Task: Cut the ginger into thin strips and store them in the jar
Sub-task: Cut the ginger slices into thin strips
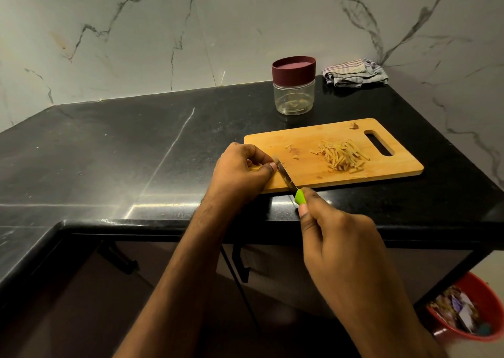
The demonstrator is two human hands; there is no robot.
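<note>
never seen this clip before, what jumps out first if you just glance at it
The eye lands on the wooden cutting board near the black counter's front edge, where the left hand pinches a small piece of ginger against the blade of a green-handled knife held by the right hand. A pile of ginger strips lies toward the board's right end, and behind it stands a clear jar, maroon lid on.
</note>
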